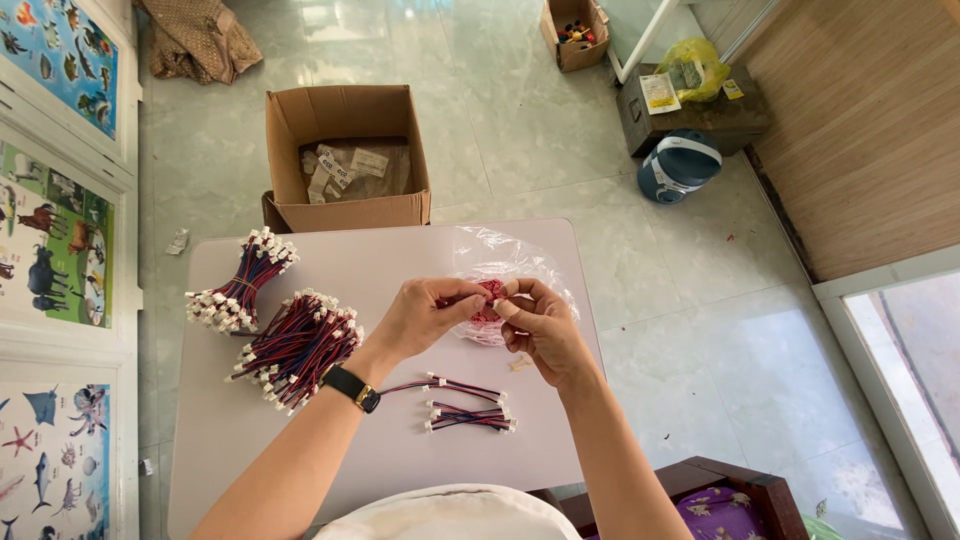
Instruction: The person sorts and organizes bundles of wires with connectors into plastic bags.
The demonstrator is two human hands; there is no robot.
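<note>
My left hand and my right hand meet over the small white table, fingertips pinching a small red piece between them. Under the hands lies a clear plastic bag with more red pieces. Several loose red-and-blue wire leads with white connectors lie near the table's front. Two tied bundles of the same wires sit to the left, one beside my left wrist and one farther back. A black watch is on my left wrist.
An open cardboard box with packets stands on the tiled floor behind the table. A smaller box, a blue container and a dark crate are at the back right. Animal posters line the left wall. A wooden stool is near right.
</note>
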